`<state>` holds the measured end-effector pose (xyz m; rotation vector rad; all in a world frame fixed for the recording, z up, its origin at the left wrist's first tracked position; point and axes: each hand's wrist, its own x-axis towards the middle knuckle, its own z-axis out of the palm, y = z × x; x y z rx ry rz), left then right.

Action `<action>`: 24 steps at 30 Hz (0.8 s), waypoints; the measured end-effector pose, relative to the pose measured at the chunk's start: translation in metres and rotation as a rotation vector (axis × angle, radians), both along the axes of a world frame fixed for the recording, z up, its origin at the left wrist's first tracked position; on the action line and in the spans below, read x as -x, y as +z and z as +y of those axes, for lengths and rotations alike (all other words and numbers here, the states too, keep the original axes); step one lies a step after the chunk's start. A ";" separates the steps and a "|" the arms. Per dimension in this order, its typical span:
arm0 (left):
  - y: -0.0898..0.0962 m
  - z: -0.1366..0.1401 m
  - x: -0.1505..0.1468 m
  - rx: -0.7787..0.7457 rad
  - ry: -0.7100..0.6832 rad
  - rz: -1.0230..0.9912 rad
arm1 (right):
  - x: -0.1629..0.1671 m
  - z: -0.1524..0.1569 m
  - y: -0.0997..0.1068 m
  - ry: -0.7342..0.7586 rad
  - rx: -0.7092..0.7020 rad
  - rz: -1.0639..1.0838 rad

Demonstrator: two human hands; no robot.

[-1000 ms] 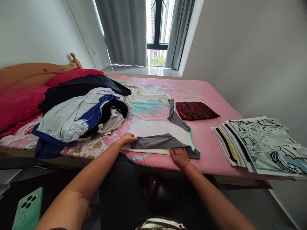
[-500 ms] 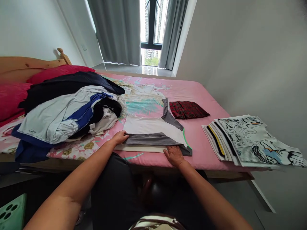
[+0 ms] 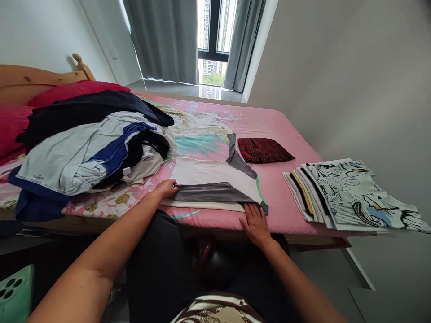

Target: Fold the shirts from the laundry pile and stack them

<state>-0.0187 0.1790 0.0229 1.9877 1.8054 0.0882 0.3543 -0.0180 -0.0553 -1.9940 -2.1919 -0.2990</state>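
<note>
A white shirt (image 3: 202, 171) with grey sleeves and a green-edged neckline lies flat on the bed in front of me. Its near grey sleeve is folded in along the body. My left hand (image 3: 166, 188) pinches the shirt's lower left edge at the end of that sleeve. Flat on the near side, by the grey shoulder and collar, rests my right hand (image 3: 256, 223), fingers stretched out and touching the cloth. The far grey sleeve (image 3: 232, 148) extends away from me.
A heap of loose clothes (image 3: 77, 152) covers the bed's left side by red pillows (image 3: 81, 92). A folded red plaid cloth (image 3: 264, 150) lies beyond the shirt. To the right is a stack of folded clothes (image 3: 357, 193). A green phone (image 3: 16, 291) shows at lower left.
My right hand has slid rightward along the shirt's near edge toward the collar. My left hand keeps its pinch at the lower left edge. The view has shifted slightly.
</note>
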 end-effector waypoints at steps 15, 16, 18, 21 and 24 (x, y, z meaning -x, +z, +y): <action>0.004 -0.007 0.005 0.226 0.052 -0.296 | -0.005 0.014 0.024 -0.126 -0.273 0.290; 0.004 -0.007 0.006 0.239 0.053 -0.307 | -0.008 0.017 0.025 -0.144 -0.294 0.288; 0.003 -0.007 0.007 0.259 0.055 -0.321 | -0.013 0.025 0.028 -0.143 -0.308 0.271; 0.004 -0.007 0.007 0.277 0.063 -0.326 | -0.019 0.037 0.031 -0.105 -0.313 0.271; 0.008 -0.007 0.008 0.291 0.064 -0.326 | -0.022 0.040 0.037 -0.062 -0.347 0.308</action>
